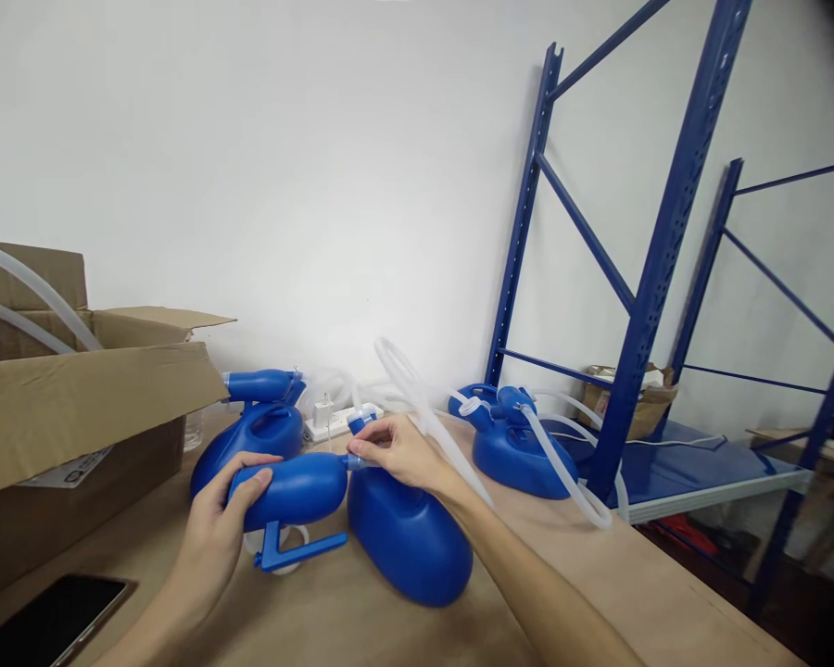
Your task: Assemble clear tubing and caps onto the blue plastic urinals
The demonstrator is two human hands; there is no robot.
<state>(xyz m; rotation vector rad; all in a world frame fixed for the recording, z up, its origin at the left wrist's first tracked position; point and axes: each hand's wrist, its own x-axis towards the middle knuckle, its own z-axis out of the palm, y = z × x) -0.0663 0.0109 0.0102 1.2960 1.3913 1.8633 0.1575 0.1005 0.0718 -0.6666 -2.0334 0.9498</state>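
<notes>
My left hand point(226, 505) is wrapped round the rear of a blue plastic urinal funnel point(302, 486), which lies sideways above the table. A blue clip arm point(298, 553) sticks out below it. At the funnel's narrow nozzle, the thumb and fingers of my right hand point(393, 449) pinch what looks like a small hose clamp point(354, 461); the fingertips partly hide it. Under my right wrist stands a blue urinal bottle point(410, 547). Behind my left hand is another blue bottle point(212, 454) with a similar funnel point(260, 384) on top.
An open cardboard box point(90, 398) with clear tubes stands at left, near a phone point(56, 621). Behind my hands are a white power strip point(344, 421) and coiled tubing point(423, 398). At right are another blue bottle point(521, 459) with a hose and a blue metal rack point(657, 250).
</notes>
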